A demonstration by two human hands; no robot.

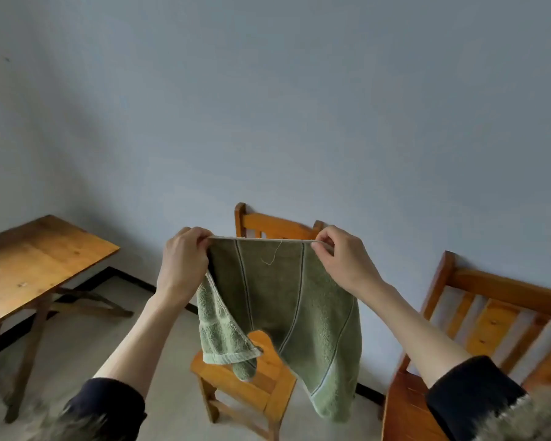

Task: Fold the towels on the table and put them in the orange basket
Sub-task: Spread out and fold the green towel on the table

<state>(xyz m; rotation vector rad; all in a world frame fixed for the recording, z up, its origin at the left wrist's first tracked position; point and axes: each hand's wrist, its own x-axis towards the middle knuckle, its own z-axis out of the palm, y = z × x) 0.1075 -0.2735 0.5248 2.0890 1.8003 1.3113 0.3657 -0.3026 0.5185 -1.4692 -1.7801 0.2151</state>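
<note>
Overhead, pale blue wall (pixel 299 90) across upper frame. Wooden table (pixel 29 265) at left edge; slatted bench (pixel 497 319) at lower right; small wooden chair (pixel 255 377) at lower centre. Green towel (pixel 277 297) hanging mid-frame, clear of table, in front of chair. Left hand (pixel 182 265) pinching top-left corner; right hand (pixel 344 262) pinching top-right corner, upper hem taut between.

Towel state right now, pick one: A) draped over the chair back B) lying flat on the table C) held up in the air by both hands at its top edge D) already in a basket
C: the left hand and right hand each pinch a top corner of the green towel, which hangs free in front of the small chair.
</note>
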